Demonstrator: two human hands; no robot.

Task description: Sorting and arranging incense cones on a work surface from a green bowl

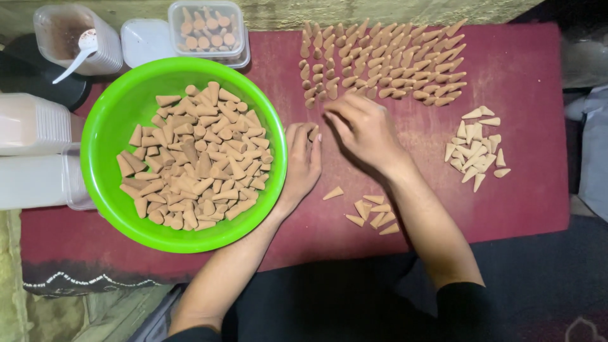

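From the head camera, looking straight down: a dark red bench (519,190) carries many small brown cones. The left hand (303,161) lies just beside the right rim of a bright green bowl (101,145), fingers pointing away from the person, and its fingertips pinch one cone (313,133); that cone's long axis runs roughly away from the person, though which end is the tip is too small to tell. The right hand (364,130) lies palm down just right of the left, fingers curled narrow and reaching up-left toward the lower edge of the arranged rows of cones (380,60); whether it holds anything cannot be told.

The arranged rows fill the far middle of the bench. At their left end the cones stand upright, seen end-on; further right they lean, tips pointing to the upper right.

The bowl holds a loose heap of cones (196,158) pointing every way. A paler pile of cones (474,147) lies well to the right of the hands, and a few loose cones (370,212) lie flat near the right forearm.

Beyond the bowl stand a clear tub with a white spoon (76,41) and a lidded clear box of cones (206,28).
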